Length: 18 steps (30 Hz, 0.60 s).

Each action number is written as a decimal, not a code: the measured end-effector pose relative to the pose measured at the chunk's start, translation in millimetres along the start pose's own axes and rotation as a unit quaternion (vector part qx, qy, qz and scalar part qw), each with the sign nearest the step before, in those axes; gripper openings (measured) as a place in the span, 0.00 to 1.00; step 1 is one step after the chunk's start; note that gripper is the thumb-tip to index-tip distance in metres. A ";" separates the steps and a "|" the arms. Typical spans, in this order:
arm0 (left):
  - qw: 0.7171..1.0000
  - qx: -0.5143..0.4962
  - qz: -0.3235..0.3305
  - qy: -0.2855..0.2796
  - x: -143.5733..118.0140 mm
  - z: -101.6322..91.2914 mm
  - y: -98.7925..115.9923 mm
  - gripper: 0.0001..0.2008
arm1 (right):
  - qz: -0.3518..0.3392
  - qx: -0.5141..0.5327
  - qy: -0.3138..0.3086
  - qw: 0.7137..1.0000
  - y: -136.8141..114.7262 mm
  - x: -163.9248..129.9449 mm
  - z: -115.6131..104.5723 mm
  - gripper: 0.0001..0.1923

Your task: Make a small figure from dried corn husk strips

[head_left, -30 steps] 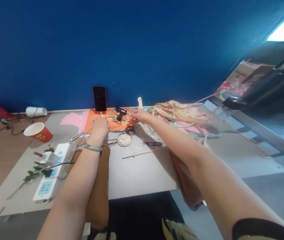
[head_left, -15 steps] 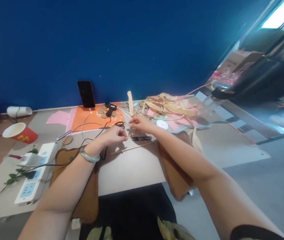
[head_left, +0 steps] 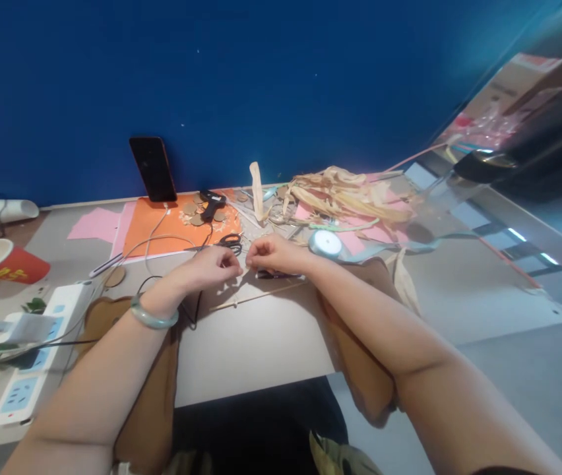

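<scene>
Left hand (head_left: 214,265) and right hand (head_left: 267,253): fingertips pinched, nearly meeting above the stick (head_left: 256,297); anything held is too small to make out.

A thin wooden stick (head_left: 256,297) is lying flat and slightly slanted on the pale tabletop; a dark clipper-like tool (head_left: 281,274) is resting just behind it

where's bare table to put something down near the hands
Bare white tabletop lies between the forearms, below the thin stick. More bare surface right of the husk pile. Crowded above the left hand and right hand: scissors, ribbon spool.
</scene>
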<state>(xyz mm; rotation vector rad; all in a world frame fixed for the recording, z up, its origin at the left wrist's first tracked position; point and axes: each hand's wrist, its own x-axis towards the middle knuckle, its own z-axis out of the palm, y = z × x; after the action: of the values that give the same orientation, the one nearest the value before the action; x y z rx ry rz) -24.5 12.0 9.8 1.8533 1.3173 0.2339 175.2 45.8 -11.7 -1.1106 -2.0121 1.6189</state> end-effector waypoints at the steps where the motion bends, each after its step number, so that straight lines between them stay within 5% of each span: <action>1: 0.999 0.044 -0.006 0.025 -4.0 -6.2 1.5 0.13 | 0.010 -0.005 0.006 1.000 -0.6 -0.1 0.4 0.06; 5: 0.974 0.203 -0.095 0.038 -14.5 -32.4 -3.8 0.13 | 0.037 -0.025 0.005 0.999 -1.7 -0.3 0.8 0.05; 10: 0.901 0.355 -0.229 0.098 -10.0 -42.8 -26.8 0.17 | 0.035 -0.042 0.021 0.998 2.1 1.4 1.2 0.06; 14: 0.897 0.374 -0.196 0.129 -4.9 -35.3 -31.4 0.15 | 0.033 -0.065 0.036 0.997 4.5 2.5 1.5 0.07; 18: 0.925 0.347 -0.139 0.073 0.8 -25.5 -29.1 0.11 | 0.046 -0.068 0.038 0.996 3.3 2.4 2.8 0.06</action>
<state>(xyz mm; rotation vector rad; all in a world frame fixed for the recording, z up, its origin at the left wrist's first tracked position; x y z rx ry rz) -58.9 28.9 5.2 2.2032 1.9185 -0.2939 173.0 45.8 -16.1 -1.3103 -2.0761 1.4768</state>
